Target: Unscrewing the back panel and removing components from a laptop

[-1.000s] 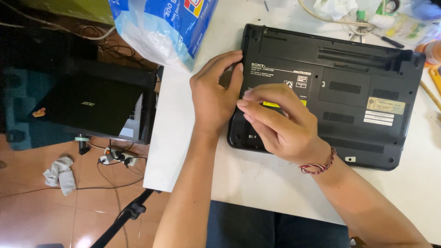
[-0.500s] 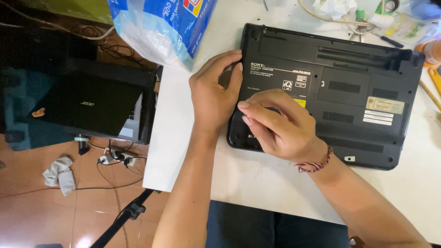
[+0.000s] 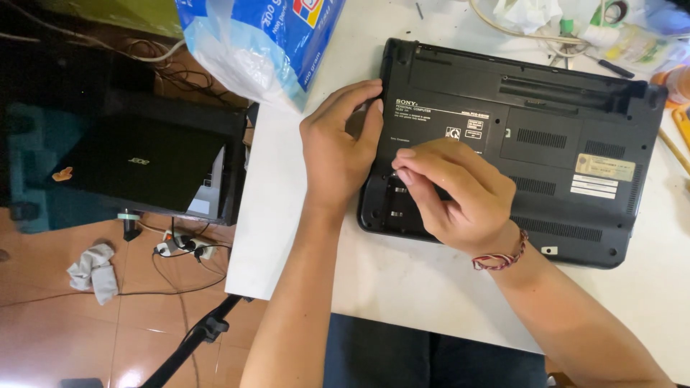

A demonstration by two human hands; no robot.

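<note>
Left of the upturned black laptop [image 3: 532, 144], off the white table [image 3: 402, 287], we see a second dark laptop [image 3: 140, 169] lower down. Our left hand [image 3: 338, 154] grips the upturned laptop's left edge, fingers curled against it. Our right hand [image 3: 456, 190] rests on its underside just beside, fingertips [image 3: 404, 172] pinched together; what they hold, we cannot tell.
</note>
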